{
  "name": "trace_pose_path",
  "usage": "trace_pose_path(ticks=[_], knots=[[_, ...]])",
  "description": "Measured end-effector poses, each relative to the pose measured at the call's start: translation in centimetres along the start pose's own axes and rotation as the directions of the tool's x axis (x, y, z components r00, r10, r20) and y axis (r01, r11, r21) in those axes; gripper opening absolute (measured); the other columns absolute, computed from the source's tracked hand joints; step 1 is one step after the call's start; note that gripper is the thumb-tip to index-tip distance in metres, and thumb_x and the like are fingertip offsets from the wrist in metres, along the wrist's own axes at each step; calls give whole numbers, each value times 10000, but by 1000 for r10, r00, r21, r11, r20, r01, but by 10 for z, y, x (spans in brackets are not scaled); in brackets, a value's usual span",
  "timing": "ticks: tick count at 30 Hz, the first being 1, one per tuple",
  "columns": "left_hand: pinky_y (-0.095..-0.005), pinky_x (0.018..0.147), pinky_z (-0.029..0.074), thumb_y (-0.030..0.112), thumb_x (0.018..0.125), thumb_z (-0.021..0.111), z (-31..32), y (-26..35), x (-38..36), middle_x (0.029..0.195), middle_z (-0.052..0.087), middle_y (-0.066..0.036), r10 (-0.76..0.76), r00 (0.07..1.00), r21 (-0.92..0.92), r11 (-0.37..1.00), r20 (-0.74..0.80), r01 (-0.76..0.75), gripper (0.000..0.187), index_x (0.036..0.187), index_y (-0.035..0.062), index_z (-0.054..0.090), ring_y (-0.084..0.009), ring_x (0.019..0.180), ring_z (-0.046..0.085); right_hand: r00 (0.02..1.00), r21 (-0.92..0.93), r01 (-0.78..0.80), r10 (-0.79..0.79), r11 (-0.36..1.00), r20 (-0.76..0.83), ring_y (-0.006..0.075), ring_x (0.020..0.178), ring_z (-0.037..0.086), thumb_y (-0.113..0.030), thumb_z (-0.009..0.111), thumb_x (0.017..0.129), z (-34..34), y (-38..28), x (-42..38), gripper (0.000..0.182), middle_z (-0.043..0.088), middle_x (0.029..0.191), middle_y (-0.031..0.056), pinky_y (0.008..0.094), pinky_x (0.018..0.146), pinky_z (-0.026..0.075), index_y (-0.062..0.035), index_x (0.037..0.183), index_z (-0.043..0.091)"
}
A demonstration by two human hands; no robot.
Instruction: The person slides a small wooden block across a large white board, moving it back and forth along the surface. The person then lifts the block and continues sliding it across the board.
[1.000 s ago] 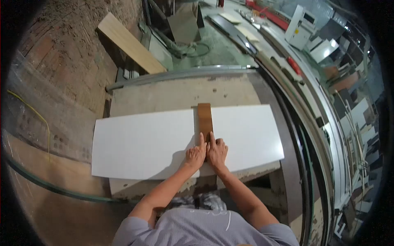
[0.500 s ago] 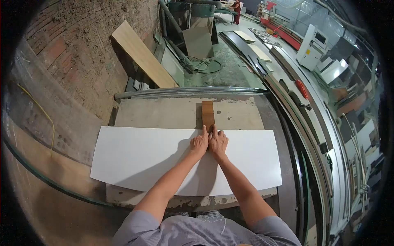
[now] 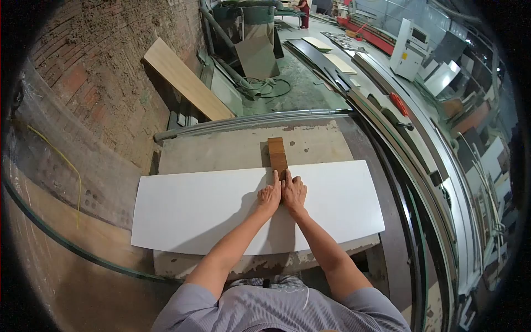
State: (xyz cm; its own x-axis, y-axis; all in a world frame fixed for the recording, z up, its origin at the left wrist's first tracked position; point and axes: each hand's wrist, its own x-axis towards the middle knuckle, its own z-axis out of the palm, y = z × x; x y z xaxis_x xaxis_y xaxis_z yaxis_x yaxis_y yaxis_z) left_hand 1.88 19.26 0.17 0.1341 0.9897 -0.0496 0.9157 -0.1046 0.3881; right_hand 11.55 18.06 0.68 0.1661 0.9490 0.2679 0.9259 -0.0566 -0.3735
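A long white panel (image 3: 182,207) lies across the worn worktable in front of me. A narrow brown wooden block (image 3: 276,150) overlaps its far edge, one end sticking out beyond the panel. My left hand (image 3: 269,195) grips the block from the left, index finger stretched along it and the other fingers curled. From the right, my right hand (image 3: 294,191) closes on the same block with its index finger also pointing forward. Both hands rest close together at the panel's middle. The block's near end is hidden between them.
The worktable (image 3: 210,146) has a metal rail (image 3: 254,118) along its far side. A wooden board (image 3: 188,80) leans by the brick wall (image 3: 121,72). Long metal rails run along the right. A coiled hose (image 3: 265,87) lies on the floor; a person (image 3: 304,14) stands far off.
Both hands and the wooden block have slid slightly toward me over the panel, so less of the block sticks out past the far edge. The camera view has tilted a little.
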Motion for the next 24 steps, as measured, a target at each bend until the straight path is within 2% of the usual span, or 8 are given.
trace_pose_path(ticks=[9,11,13,16,19,21,23,24], knots=[[-490,671,498,351,957,314,-21,-23,-121,762,630,-261,50,994,-55,997,101,-45,548,1426,140,125,-399,708,635,992,-16,82,-83,996,-95,293,721,558,-269,543,833,-15,-20,-113,443,543,833,142,421,637,409,-163,1253,451],[-488,637,502,375,948,335,-20,-31,-154,746,633,-249,79,996,-34,996,50,-78,580,1429,136,114,-388,685,638,998,-8,61,-61,998,16,292,772,554,-264,528,850,-25,-27,-142,455,543,871,131,426,670,418,-188,1289,435],[-494,627,500,401,936,357,-28,-33,-175,733,632,-250,-1,984,-99,995,179,19,615,1429,124,113,-384,680,637,996,-13,60,-59,998,64,282,738,550,-266,556,828,-30,-34,-164,484,538,822,121,418,632,410,-167,1288,444],[-507,619,495,403,929,366,-28,-45,-194,707,619,-269,-7,989,-95,995,150,22,631,1427,112,112,-407,659,625,989,69,147,-147,987,-6,292,709,551,-271,574,808,-32,-39,-183,509,538,790,134,422,611,415,-174,1289,442],[-492,608,495,383,928,373,-28,-49,-199,701,620,-262,36,997,-131,991,72,-27,627,1426,102,117,-407,655,627,993,67,113,-111,991,-34,314,665,558,-263,563,808,-30,-50,-173,505,538,787,153,439,595,429,-189,1292,441],[-494,619,474,342,922,400,-28,-47,-194,695,625,-244,23,998,-215,977,58,-10,617,1418,79,144,-409,676,620,973,77,146,-157,986,168,294,755,549,-281,537,822,-41,-41,-174,551,524,877,139,437,639,408,-147,1334,383],[-510,675,445,314,927,395,-52,-36,-192,788,614,-276,-13,981,-175,983,193,48,597,1419,93,140,-435,738,595,968,22,117,-119,993,222,301,736,568,-276,538,819,-51,-42,-168,567,530,887,145,438,634,421,-127,1339,367],[-506,668,455,307,928,393,-45,-38,-190,752,619,-261,4,991,-113,994,133,12,593,1420,96,139,-430,718,600,969,23,119,-121,993,215,304,719,578,-273,536,822,-52,-44,-166,560,533,881,149,436,627,425,-116,1333,371]])
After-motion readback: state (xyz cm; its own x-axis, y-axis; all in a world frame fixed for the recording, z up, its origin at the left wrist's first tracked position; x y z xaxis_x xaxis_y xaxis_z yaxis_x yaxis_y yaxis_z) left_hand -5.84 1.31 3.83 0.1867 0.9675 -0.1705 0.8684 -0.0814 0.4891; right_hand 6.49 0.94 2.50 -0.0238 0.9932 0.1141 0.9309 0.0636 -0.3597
